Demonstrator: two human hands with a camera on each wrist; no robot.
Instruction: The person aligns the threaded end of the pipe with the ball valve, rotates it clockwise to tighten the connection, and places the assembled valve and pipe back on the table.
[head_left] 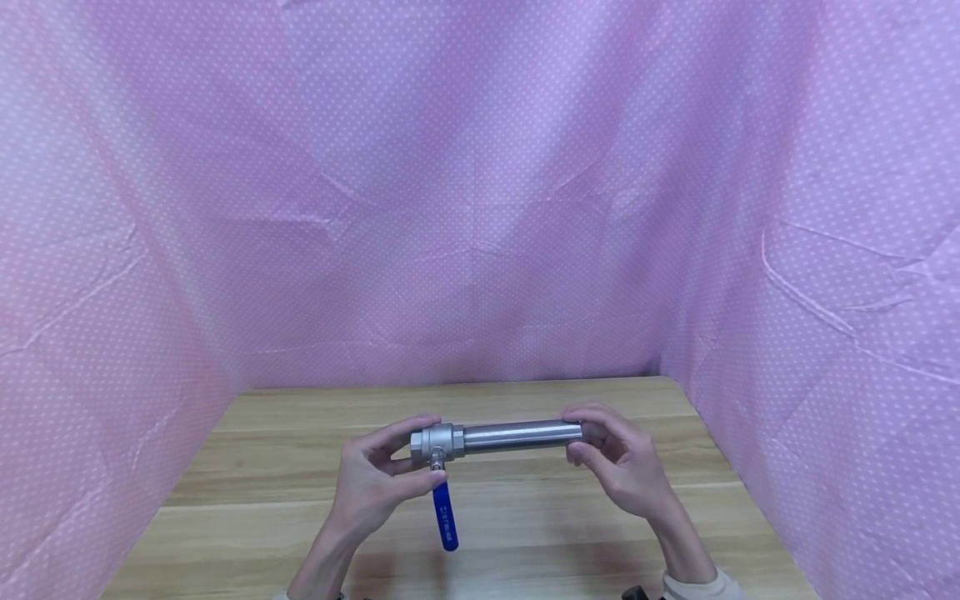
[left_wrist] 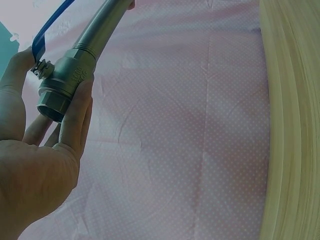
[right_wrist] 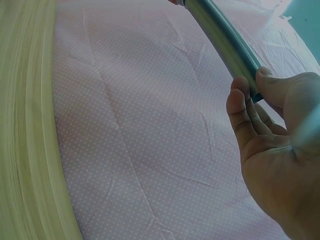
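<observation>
A metal ball valve with a blue lever handle is joined to a steel pipe, and both are held up above the table. My left hand grips the valve at its left end, thumb by the base of the handle, fingers on the far side. In the left wrist view the valve body lies between thumb and fingers, its hexagonal open end towards the palm. My right hand pinches the pipe's right end between thumb and fingertips. The right wrist view shows the pipe slanting up from those fingertips.
Below the hands is a light wood-grain table. Pink cloth with white dots hangs behind it and along both sides. Small dark objects show at the bottom edge near each wrist.
</observation>
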